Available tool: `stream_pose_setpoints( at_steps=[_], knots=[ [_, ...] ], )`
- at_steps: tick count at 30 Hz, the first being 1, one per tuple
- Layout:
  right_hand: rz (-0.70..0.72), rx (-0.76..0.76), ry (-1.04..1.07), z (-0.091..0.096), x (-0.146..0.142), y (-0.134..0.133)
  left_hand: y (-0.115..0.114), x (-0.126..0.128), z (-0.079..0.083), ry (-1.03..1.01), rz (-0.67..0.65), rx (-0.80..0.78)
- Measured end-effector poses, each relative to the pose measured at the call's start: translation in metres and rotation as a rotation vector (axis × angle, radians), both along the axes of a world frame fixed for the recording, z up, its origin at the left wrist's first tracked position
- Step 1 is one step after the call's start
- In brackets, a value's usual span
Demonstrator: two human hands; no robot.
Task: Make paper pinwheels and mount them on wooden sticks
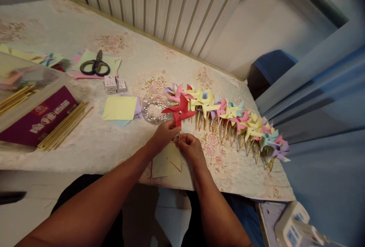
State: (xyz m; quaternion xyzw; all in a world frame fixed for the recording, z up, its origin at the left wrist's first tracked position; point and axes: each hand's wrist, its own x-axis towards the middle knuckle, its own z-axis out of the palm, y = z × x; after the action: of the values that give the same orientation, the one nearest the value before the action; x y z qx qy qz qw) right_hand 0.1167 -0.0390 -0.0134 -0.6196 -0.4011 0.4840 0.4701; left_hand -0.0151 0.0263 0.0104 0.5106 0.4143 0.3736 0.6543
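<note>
A red paper pinwheel (pixel 180 113) with a pale pin at its centre is held upright over the near part of the table. My left hand (pixel 163 137) is closed on it, thumb and fingers pinched just below the lowest blade. Slightly lower, my right hand (pixel 192 148) pinches around its thin stick, whose lower end is hidden by the fingers. Beneath both hands lies a pale yellow paper square (pixel 165 166) with narrow red strips on it. Behind the pinwheel sits a clear round dish (pixel 147 114) holding many small shiny pins.
Finished pinwheels (pixel 229 113) lie in a long row at right. Left are stacked paper squares (pixel 119 108), small white boxes (pixel 110 82), black scissors (pixel 96 66), bundled sticks (pixel 64 129) and a clear bin (pixel 54 81). A radiator (pixel 159 7) stands behind; a blue curtain (pixel 322 125) hangs right.
</note>
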Motion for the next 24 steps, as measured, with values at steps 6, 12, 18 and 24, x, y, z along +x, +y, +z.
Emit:
stream_pose_setpoints(
  at_steps=[6,12,18,24],
  knots=[
    [-0.008,-0.009,-0.013,0.006,-0.001,0.001,-0.002,0.002,-0.001,-0.01,-0.055,-0.037],
    [-0.022,-0.01,0.006,0.008,-0.001,0.002,0.0,0.003,-0.007,-0.007,-0.076,-0.059],
    [-0.007,-0.025,0.025,0.006,-0.001,0.002,0.002,0.004,-0.018,0.019,-0.085,-0.039],
    [-0.011,-0.02,-0.021,0.005,0.0,0.002,0.002,0.002,-0.016,0.043,-0.109,-0.041]
  ],
)
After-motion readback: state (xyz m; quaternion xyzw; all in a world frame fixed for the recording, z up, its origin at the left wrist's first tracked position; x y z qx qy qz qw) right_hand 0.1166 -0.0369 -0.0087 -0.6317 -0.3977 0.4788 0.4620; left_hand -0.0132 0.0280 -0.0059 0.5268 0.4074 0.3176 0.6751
